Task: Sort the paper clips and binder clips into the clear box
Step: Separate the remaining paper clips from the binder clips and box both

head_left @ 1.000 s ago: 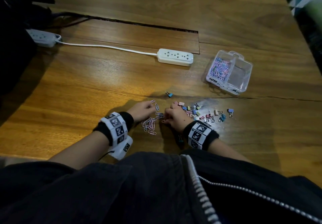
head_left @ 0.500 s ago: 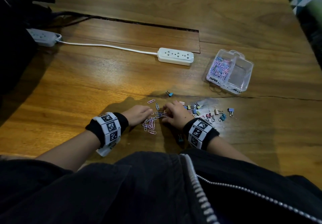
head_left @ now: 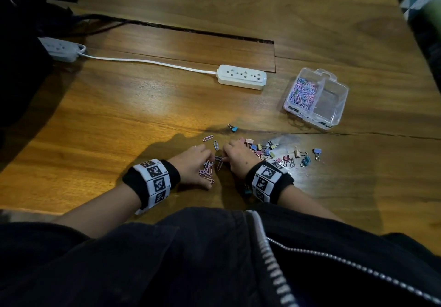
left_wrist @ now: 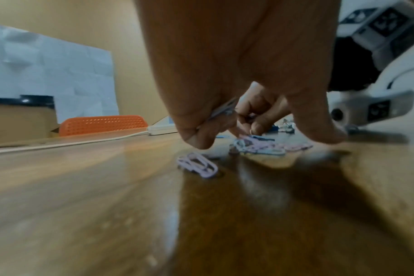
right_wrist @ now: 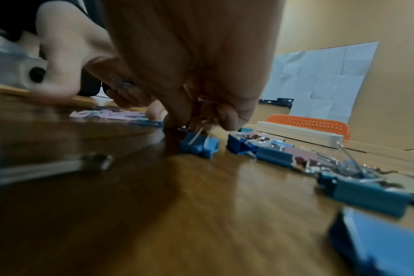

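Note:
Loose pink and blue paper clips lie on the wooden table between my hands. My left hand has its fingers curled over them and pinches a few paper clips. My right hand faces it, fingers curled, pinching paper clips at the pile's right edge. Coloured binder clips are scattered just right of the right hand, blue ones close to its fingertips. The clear box stands far right; its left compartment holds paper clips.
A white power strip with its cord lies beyond the hands. One blue binder clip and two stray paper clips sit just past the pile. A slot cuts across the far tabletop. An orange perforated object stands further off.
Both hands have stayed at the paper clip pile. The left hand has slid a little nearer to me and toward the right hand, its fingers drawn in over the clips.

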`<state>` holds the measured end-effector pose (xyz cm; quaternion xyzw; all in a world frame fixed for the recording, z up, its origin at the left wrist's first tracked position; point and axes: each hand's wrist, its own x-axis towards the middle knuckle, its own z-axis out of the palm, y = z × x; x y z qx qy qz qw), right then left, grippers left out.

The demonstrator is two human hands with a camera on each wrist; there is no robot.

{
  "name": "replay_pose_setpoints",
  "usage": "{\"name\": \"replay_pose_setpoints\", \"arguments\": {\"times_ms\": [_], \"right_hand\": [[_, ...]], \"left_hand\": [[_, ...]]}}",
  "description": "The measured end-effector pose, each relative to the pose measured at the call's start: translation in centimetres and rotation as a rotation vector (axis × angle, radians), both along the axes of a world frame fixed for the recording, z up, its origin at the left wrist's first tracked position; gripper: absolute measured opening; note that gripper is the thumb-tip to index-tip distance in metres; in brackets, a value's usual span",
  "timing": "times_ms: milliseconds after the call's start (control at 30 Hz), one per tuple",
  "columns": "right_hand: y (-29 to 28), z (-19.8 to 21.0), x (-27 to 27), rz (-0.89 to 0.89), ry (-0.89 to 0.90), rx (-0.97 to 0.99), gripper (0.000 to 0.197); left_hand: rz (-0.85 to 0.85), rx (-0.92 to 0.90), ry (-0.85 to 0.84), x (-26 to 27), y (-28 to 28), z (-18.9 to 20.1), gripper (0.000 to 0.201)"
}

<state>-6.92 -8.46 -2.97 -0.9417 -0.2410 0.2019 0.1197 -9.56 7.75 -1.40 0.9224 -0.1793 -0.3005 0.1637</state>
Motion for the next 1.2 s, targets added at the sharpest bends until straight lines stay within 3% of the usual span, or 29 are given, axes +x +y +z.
{"name": "replay_pose_setpoints", "arguments": {"times_ms": [133, 300, 400, 533, 733, 800, 867, 900, 967, 1033, 1133, 1200], "right_hand": [[-0.2, 0.2, 0.6, -0.091, 0.073, 0.086, 0.014], [-1.2, 2.2, 1.3, -0.556, 0.385, 0.716, 0.015], [-2.0, 2.7, 1.8, -0.815, 0.726, 1.055, 0.028], [-1.9, 3.3, 1.6, -0.862, 0.906, 1.161, 0.025], [-0.8, 3.0, 1.0, -0.809, 0.909, 0.998, 0.022], [-0.2, 2.4, 0.8, -0.716, 0.746, 0.801, 0.024], [0.1, 1.9, 0.4, -0.489, 0.501, 0.488, 0.017], [0.2, 1.9, 0.2, -0.368, 0.423, 0.356, 0.014], [0.3, 1.7, -0.2, -0.171, 0.315, 0.168, 0.032], [0.3, 1.5, -0.3, -0.109, 0.246, 0.107, 0.039], [0.6, 1.2, -0.1, -0.121, 0.208, 0.100, 0.030], [0.7, 1.1, 0.1, -0.109, 0.197, 0.063, 0.022]], "left_hand": [[-0.017, -0.017, 0.000, 0.4, -0.4, -0.2, 0.040], [-0.141, 0.003, 0.042, 1.1, -0.8, 0.0, 0.016], [-0.166, 0.008, 0.030, 1.2, -0.7, -0.3, 0.016], [0.000, -0.131, 0.075, 1.5, -0.4, -0.2, 0.019], [0.590, -0.681, 0.472, 2.4, 0.5, 1.1, 0.020], [0.739, -0.844, 0.576, 2.6, 0.7, 1.3, 0.025], [0.786, -0.896, 0.606, 2.6, 0.8, 1.4, 0.026], [0.764, -0.863, 0.584, 2.6, 0.9, 1.4, 0.024], [0.624, -0.666, 0.446, 2.5, 1.1, 1.6, 0.019], [0.420, -0.407, 0.277, 2.3, 1.3, 1.8, 0.011], [0.114, -0.035, 0.107, 2.2, 1.8, 1.4, 0.049], [0.026, 0.059, 0.044, 2.1, 1.8, 1.1, 0.059]]}}
